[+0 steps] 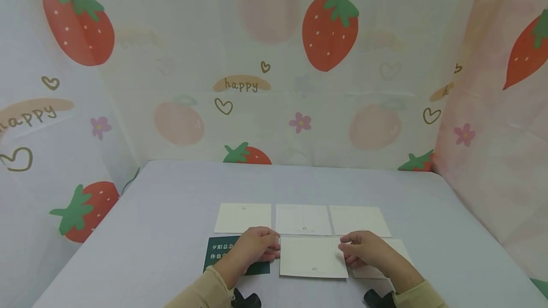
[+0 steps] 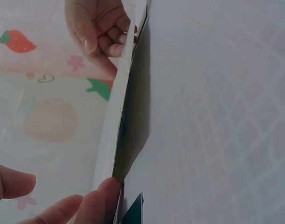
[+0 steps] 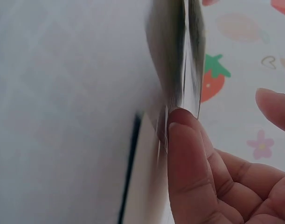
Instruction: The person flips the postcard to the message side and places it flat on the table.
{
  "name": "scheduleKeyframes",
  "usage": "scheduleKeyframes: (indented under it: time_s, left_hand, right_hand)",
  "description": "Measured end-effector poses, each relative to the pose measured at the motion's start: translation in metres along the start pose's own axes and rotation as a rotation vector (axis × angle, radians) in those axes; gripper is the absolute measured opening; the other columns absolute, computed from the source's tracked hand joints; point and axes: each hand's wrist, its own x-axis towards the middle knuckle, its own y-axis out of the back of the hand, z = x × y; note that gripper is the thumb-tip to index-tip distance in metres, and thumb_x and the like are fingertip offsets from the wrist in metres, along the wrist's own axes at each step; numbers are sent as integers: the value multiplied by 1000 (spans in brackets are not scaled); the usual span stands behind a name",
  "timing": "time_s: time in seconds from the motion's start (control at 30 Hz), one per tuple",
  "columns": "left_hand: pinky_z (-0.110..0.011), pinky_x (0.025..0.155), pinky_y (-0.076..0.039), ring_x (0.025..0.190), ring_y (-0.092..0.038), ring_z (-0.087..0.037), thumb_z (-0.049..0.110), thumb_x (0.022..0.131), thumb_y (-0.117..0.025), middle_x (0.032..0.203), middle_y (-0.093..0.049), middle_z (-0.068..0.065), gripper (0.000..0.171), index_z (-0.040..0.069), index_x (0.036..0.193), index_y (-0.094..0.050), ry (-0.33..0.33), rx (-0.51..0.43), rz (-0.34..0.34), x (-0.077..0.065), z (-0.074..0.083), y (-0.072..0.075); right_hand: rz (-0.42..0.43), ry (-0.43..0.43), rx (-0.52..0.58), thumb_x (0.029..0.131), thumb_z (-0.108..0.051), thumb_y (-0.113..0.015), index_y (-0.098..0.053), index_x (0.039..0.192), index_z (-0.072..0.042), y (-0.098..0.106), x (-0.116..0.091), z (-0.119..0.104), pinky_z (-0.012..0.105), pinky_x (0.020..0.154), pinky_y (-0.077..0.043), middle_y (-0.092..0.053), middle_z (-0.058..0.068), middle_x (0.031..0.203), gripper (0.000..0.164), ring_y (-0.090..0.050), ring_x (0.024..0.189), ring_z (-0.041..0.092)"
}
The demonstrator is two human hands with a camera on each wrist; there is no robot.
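Observation:
A cream-white card [image 1: 314, 256] with a small mark near its lower edge lies between my hands, in the middle of the front row. A shadow under it in the left wrist view shows part of it raised off the table. My left hand [image 1: 257, 247] has its fingertips at the card's left edge, with the thumb held away. At the right edge, the fingers of my right hand [image 1: 364, 251] touch the card, their thumb [image 3: 275, 107] apart from it. Partly hidden under my left hand is a dark green card [image 1: 216, 253] with white writing.
Three pale cards make up the back row: a left one [image 1: 242, 218], a middle one [image 1: 303, 220] and a right one [image 1: 360, 221]. Another pale card [image 1: 398, 248] lies partly under my right hand. A strawberry-print curtain [image 1: 274, 122] stands behind the white table [image 1: 128, 251].

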Motion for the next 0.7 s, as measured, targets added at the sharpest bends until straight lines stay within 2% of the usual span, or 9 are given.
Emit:
scheduleKeyframes:
  time_s: [0.33, 0.7]
  left_hand:
    - [-31, 69, -54, 78, -66, -17, 20, 91, -52, 88, -65, -8, 29, 0, 108, -61, -4, 17, -1, -1, 2, 1]
    - [-31, 70, -54, 78, -65, -17, 21, 91, -52, 91, -65, -8, 28, 0, 108, -61, -24, 31, 7, 0, 1, 2]
  right_hand:
    - [-30, -12, 12, 86, -20, -62, -57, 116, 3, -2, 3, 3, 29, 60, -52, -62, 5, 74, 38, -60, 66, 16]
    - [-38, -25, -26, 87, -23, -61, -56, 120, 2, -2, 6, 2, 28, 59, -52, -61, 5, 75, 41, -59, 66, 15]
